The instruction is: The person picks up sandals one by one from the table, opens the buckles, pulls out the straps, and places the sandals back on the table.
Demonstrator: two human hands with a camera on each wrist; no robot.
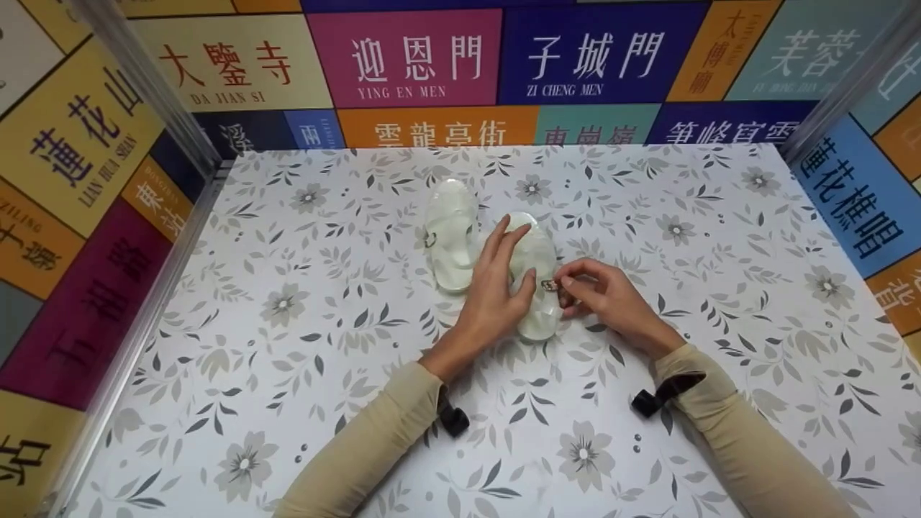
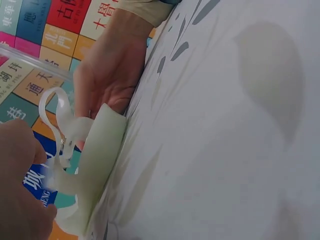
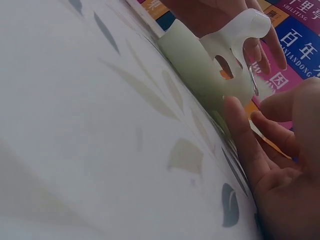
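Observation:
A pair of pale, milky-green sandals lies on the table. The left sandal (image 1: 451, 205) rests flat, and the right sandal (image 1: 536, 248) is between both hands. Over the right sandal, my left hand (image 1: 496, 288) spreads its long fingers, with the thumb by the straps. At the sandal's outer side, my right hand (image 1: 611, 298) pinches the strap close to a small ornate buckle (image 1: 550, 285). In the right wrist view, a fingertip touches the side of the thick sole (image 3: 192, 60). Raised, looping straps (image 2: 62, 115) show in the left wrist view. The strap's end is mostly hidden by fingers.
A white tabletop (image 1: 288, 403) with a grey flower and leaf print lies under the sandals. Colourful panels (image 1: 406, 57) with Chinese lettering stand along its back and sides. Dark wrist bands (image 1: 665, 396) sit over the tan sleeves.

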